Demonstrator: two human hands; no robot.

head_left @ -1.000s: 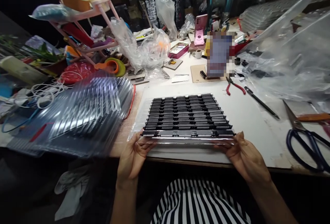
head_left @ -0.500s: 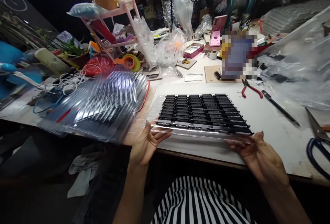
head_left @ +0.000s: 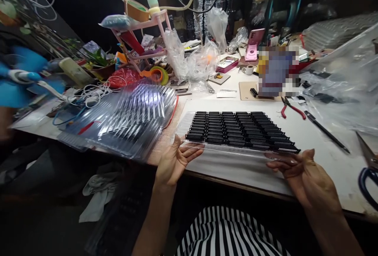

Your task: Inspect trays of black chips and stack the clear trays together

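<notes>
A clear plastic tray [head_left: 183, 124] holds several rows of black, comb-edged connector-like parts [head_left: 236, 128]. Its near edge is raised off the white work surface. At the near left corner my left hand [head_left: 175, 159] grips it, thumb on top and fingers spread beneath. My right hand [head_left: 307, 173] is closed round the near right corner, its fingers under the clear plastic. To the left lies a stack of similar clear ribbed trays [head_left: 126, 118], apart from the held one.
Red-handled pliers [head_left: 292, 108], a black pen-like tool [head_left: 326, 132] and scissors [head_left: 367, 169] lie to the right. Behind are a cardboard piece [head_left: 246, 91], a pink phone stand [head_left: 251, 51] and crumpled plastic bags [head_left: 189, 59]. A blue fan [head_left: 26, 77] is at far left.
The view has shifted, so the scene sits a little further right and lower. Both hands still hold the tray, whose near edge appears slightly higher against the work surface.
</notes>
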